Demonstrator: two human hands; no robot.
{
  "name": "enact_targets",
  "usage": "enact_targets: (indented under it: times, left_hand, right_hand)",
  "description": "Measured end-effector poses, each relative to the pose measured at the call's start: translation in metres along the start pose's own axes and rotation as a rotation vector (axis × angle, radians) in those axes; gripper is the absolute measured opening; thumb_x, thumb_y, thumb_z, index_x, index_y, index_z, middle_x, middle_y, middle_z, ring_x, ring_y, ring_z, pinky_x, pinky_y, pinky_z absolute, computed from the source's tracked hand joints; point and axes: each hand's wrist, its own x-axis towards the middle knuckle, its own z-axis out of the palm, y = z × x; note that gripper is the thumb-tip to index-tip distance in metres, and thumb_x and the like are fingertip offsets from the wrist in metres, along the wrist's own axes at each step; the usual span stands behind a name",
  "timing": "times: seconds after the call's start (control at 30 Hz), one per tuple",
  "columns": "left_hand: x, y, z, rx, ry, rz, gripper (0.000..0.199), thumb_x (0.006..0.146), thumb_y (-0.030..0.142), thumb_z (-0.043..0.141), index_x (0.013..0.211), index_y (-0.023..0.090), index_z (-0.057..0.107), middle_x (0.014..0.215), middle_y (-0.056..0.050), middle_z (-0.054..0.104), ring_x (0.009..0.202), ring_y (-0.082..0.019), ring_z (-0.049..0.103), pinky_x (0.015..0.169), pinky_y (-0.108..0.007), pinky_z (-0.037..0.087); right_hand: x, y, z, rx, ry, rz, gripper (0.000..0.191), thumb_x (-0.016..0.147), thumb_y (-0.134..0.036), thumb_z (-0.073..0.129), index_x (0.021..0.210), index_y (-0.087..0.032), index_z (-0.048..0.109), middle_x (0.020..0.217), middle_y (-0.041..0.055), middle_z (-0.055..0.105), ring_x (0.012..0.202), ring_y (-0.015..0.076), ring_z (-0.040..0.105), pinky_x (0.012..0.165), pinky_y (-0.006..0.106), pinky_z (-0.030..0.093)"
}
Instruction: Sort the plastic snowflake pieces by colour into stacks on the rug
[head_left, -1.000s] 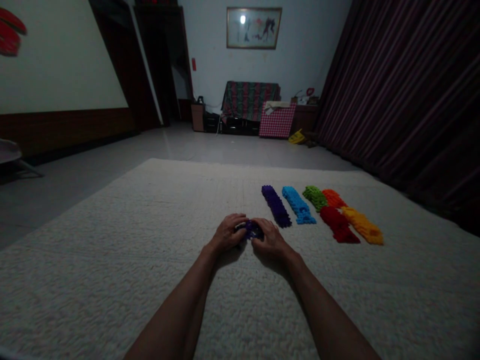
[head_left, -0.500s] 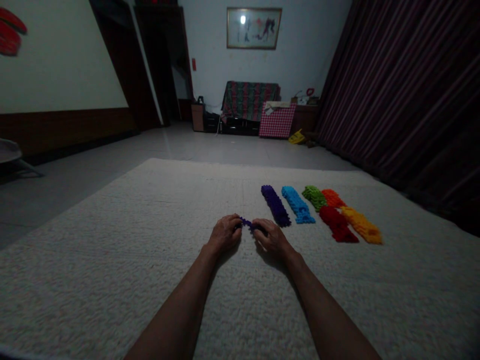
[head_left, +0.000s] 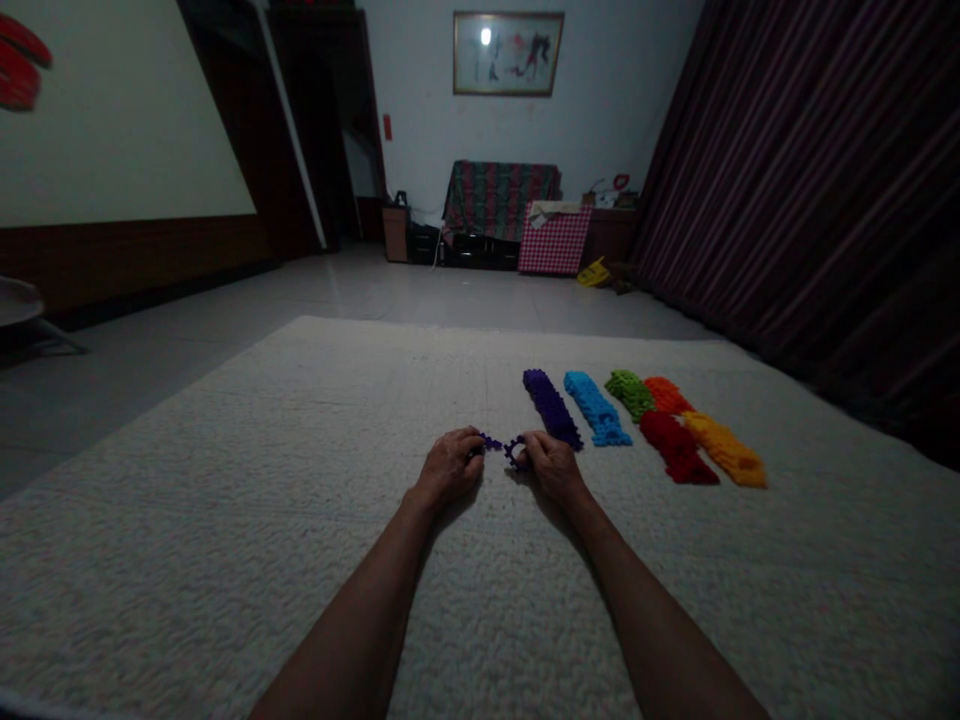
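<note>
My left hand (head_left: 451, 465) is closed on a small purple piece (head_left: 492, 442) with a bumpy edge, over the pale textured mat (head_left: 300, 580). In my right hand (head_left: 551, 465), fingers pinch a purple ring-like piece (head_left: 514, 453) with a toothed edge. The two pieces are close together, and I cannot tell whether they touch. Just beyond my right hand lies a long purple stack (head_left: 551, 405). To its right is a light blue stack (head_left: 596, 408).
Farther right on the mat lie green (head_left: 631, 394), orange-red (head_left: 667, 395), red (head_left: 676, 447) and yellow-orange (head_left: 724, 448) stacks. Beyond the mat are a cloth-covered seat (head_left: 502, 195), a checked cloth (head_left: 553, 240) and a yellow object (head_left: 593, 273). A dark curtain hangs at right.
My right hand has shifted slightly to the right and turned, and the toothed ring in its fingers now shows apart from the left hand's piece. My left hand has stayed put.
</note>
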Motion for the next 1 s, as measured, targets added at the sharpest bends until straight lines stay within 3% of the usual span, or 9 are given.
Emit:
enact_targets:
  times: [0.23, 0.53, 0.6, 0.73, 0.8, 0.9, 1.0]
  left_hand:
    - [0.000, 0.001, 0.000, -0.007, -0.005, -0.006, 0.032, 0.082, 0.018, 0.057, 0.110, 0.020, 0.072, 0.125, -0.009, 0.067, 0.117, -0.024, 0.061, 0.107, -0.039, 0.046]
    - [0.001, 0.001, -0.001, -0.005, -0.016, -0.006, 0.031, 0.083, 0.018, 0.056, 0.109, 0.019, 0.072, 0.123, -0.009, 0.068, 0.116, -0.023, 0.062, 0.106, -0.038, 0.046]
    - [0.000, 0.000, -0.001, -0.001, -0.013, -0.015, 0.031, 0.083, 0.018, 0.057, 0.110, 0.020, 0.072, 0.124, -0.009, 0.067, 0.116, -0.023, 0.062, 0.107, -0.039, 0.046]
    - [-0.001, -0.001, 0.001, 0.000, -0.001, -0.013, 0.031, 0.082, 0.018, 0.057, 0.110, 0.020, 0.071, 0.124, -0.009, 0.067, 0.116, -0.024, 0.061, 0.107, -0.040, 0.046]
    - [-0.001, -0.001, 0.002, -0.006, 0.008, -0.007, 0.031, 0.082, 0.017, 0.057, 0.110, 0.020, 0.071, 0.123, -0.008, 0.068, 0.116, -0.023, 0.061, 0.107, -0.040, 0.046]
    - [0.000, 0.000, 0.001, -0.010, 0.015, -0.008, 0.031, 0.082, 0.018, 0.057, 0.109, 0.021, 0.072, 0.124, -0.008, 0.067, 0.116, -0.023, 0.061, 0.106, -0.039, 0.046]
    - [0.000, 0.000, 0.001, -0.015, 0.012, -0.012, 0.031, 0.082, 0.018, 0.057, 0.110, 0.021, 0.072, 0.123, -0.008, 0.067, 0.114, -0.023, 0.062, 0.105, -0.039, 0.047]
  right_hand:
    - [0.001, 0.000, -0.001, 0.026, 0.042, 0.037, 0.043, 0.082, -0.055, 0.055, 0.066, -0.016, 0.065, 0.059, 0.0042, 0.067, 0.051, 0.0136, 0.057, 0.049, 0.024, 0.044]
    - [0.003, -0.001, 0.000, 0.116, 0.041, 0.208, 0.044, 0.080, -0.055, 0.053, 0.059, -0.017, 0.059, 0.057, 0.0052, 0.065, 0.040, 0.0116, 0.051, 0.040, 0.024, 0.040]
    - [0.001, -0.004, -0.001, 0.046, 0.090, 0.149, 0.042, 0.084, -0.052, 0.049, 0.064, -0.017, 0.062, 0.060, 0.0054, 0.066, 0.046, 0.0135, 0.054, 0.045, 0.025, 0.043]
    - [-0.007, -0.014, -0.002, -0.280, 0.230, -0.226, 0.030, 0.090, -0.040, 0.049, 0.088, -0.018, 0.070, 0.082, 0.0077, 0.070, 0.077, 0.0197, 0.063, 0.073, 0.031, 0.050]
    - [-0.011, -0.019, -0.002, -0.420, 0.165, -0.353, 0.023, 0.090, -0.032, 0.051, 0.093, -0.019, 0.070, 0.090, 0.0086, 0.068, 0.086, 0.0210, 0.062, 0.081, 0.033, 0.048]
    - [-0.015, -0.022, -0.001, -0.488, -0.041, -0.406, 0.015, 0.085, -0.024, 0.058, 0.093, -0.020, 0.070, 0.090, 0.0074, 0.065, 0.088, 0.0208, 0.060, 0.082, 0.032, 0.048]
    - [-0.016, -0.020, -0.004, -0.470, -0.177, -0.416, 0.027, 0.078, -0.025, 0.065, 0.105, -0.020, 0.067, 0.099, 0.0077, 0.063, 0.096, 0.0223, 0.059, 0.087, 0.034, 0.048]
